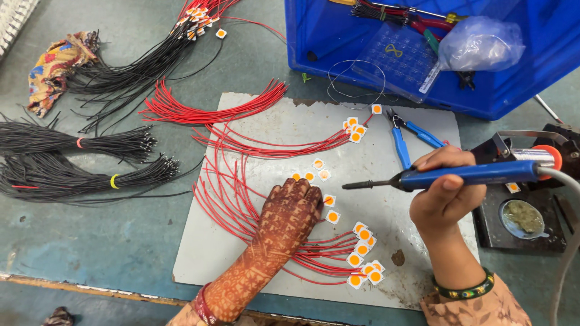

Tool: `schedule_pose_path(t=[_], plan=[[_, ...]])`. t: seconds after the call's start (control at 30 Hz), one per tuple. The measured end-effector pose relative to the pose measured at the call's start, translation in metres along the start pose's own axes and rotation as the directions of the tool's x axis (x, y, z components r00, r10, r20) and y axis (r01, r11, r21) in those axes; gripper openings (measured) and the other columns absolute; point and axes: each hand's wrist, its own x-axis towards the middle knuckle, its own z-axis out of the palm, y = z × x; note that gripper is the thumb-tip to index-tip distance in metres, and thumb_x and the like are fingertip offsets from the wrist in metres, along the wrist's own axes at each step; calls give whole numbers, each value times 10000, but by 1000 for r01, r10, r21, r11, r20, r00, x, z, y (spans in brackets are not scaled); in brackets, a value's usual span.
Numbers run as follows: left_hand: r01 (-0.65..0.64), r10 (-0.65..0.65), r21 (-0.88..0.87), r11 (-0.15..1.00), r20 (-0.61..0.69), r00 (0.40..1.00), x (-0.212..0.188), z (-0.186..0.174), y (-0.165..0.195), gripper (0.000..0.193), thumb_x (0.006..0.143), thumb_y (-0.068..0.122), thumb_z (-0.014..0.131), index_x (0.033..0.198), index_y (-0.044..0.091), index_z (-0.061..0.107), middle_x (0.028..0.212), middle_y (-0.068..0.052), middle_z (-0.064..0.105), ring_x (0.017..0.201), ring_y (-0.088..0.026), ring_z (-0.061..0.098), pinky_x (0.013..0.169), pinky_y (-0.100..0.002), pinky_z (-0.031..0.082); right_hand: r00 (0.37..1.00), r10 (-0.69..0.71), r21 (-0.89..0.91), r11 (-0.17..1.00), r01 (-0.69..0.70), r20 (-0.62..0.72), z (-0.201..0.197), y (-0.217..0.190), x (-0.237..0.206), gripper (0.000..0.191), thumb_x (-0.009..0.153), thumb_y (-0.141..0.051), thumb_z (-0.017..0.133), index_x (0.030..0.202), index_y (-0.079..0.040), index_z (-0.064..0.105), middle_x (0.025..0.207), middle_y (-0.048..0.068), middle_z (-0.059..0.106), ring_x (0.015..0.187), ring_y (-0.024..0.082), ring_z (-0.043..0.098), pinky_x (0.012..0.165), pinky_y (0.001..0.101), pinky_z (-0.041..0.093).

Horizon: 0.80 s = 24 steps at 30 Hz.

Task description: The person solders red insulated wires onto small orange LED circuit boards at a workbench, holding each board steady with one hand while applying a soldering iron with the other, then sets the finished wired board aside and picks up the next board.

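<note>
My right hand [446, 192] grips a blue-handled soldering iron [465, 175] held level, its dark tip [356, 185] pointing left above a white board [386, 139]. My left hand [289, 212], patterned with henna, lies flat on the board, pressing on red wires [226, 199] beside small white squares with orange centres [331, 216]. More of these squares lie in a cluster near my right wrist [364, 253] and at the board's top [356, 128], each joined to a red wire.
Blue-handled cutters [406, 136] lie on the board's upper right. A blue crate [423, 54] holds tools and a plastic bag. An iron stand with a sponge tin [523, 217] sits at right. Bundles of black wires [84, 160] and a cloth [57, 66] lie left.
</note>
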Motion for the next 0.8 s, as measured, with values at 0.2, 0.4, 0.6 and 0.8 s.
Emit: schedule_pose_path(t=[0.2,0.4,0.6,0.8], plan=[[-127,56,-221,967,-303,951,-7,-4,-8,258,859,192,682,1088,74,676,1060,-101,650,1016,-308,618,859,-460,489,998,-49,-11,999,49,32,5,-3,-4,599,1130,-575,433,1027,14,472,781,117,570,662,200,605,628,286,478],[-74,26,-258,963,-183,983,-17,-1,-11,247,854,170,688,1092,106,700,1013,-109,614,975,-312,607,841,-439,508,984,-108,18,994,107,140,15,-13,-9,578,1124,-544,422,991,16,472,806,126,571,675,222,617,574,295,488],[-96,54,-293,951,-149,987,-20,2,-10,294,826,158,681,1111,87,691,1024,-117,593,986,-321,592,851,-444,506,944,-204,-31,975,219,259,20,-24,-4,551,1114,-531,422,943,-18,523,757,99,586,678,249,643,576,318,495],[-81,38,-287,954,-150,988,-25,6,-9,264,847,161,679,1104,98,689,1021,-112,599,986,-314,601,848,-449,495,917,-216,-60,967,249,335,21,-29,-2,531,1111,-541,415,938,-55,540,741,76,594,648,231,632,565,321,473]])
